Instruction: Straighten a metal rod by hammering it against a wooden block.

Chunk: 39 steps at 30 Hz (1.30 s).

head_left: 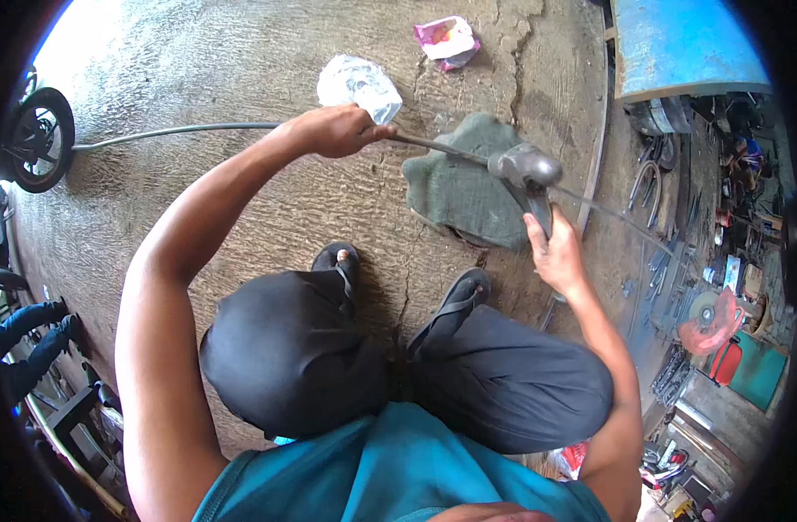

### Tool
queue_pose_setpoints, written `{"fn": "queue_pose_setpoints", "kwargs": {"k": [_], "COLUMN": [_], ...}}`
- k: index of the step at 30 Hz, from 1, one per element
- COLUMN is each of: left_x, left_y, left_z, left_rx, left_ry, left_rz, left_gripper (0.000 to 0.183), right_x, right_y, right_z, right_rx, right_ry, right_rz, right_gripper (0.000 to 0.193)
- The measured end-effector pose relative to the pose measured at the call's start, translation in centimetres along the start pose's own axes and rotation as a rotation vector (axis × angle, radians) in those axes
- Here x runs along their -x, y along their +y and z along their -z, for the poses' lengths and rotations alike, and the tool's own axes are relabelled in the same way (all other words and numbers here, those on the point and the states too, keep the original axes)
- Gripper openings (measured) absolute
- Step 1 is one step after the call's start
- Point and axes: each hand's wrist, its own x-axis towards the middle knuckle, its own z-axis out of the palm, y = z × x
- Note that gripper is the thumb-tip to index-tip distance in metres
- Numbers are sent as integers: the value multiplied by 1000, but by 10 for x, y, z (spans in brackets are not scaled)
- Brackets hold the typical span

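My left hand (pixel 346 130) is closed around a long thin metal rod (pixel 190 129). The rod runs from near the wheel at far left, through this hand, across a grey-green slab with an uneven outline (pixel 472 196), and on to the right. In my right hand (pixel 559 254) is the handle of a hammer (pixel 525 165). The hammer head is over the slab's right part, in line with the rod, and hides a stretch of it. Whether the head touches the rod I cannot tell. The slab lies on the ground in front of my feet.
A white plastic bag (pixel 357 85) and a pink-and-white wrapper (pixel 449 42) lie beyond the slab. At far left stands a small black wheel (pixel 40 139), with another person's legs (pixel 33 335) below it. Tools and metal parts (pixel 668 270) crowd the right side under a blue panel (pixel 686 43).
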Motion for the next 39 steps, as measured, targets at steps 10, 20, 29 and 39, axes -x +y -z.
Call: {"fn": "queue_pose_setpoints", "kwargs": {"k": [10, 20, 29, 39], "left_x": [-6, 8, 10, 2], "left_y": [3, 4, 15, 27], "left_z": [2, 0, -1, 9], "left_rx": [146, 138, 291, 81], "left_ry": [-116, -186, -180, 63], "left_rz": [1, 102, 92, -65], "left_gripper": [78, 71, 70, 51], "right_x": [-20, 3, -4, 107], "right_y": [-45, 7, -17, 34], "right_z": [102, 27, 49, -1], "right_rx": [-739, -201, -683, -157], "right_ry": [366, 35, 295, 154], "right_rz": [-41, -422, 16, -268], "right_gripper": [44, 35, 47, 37]}}
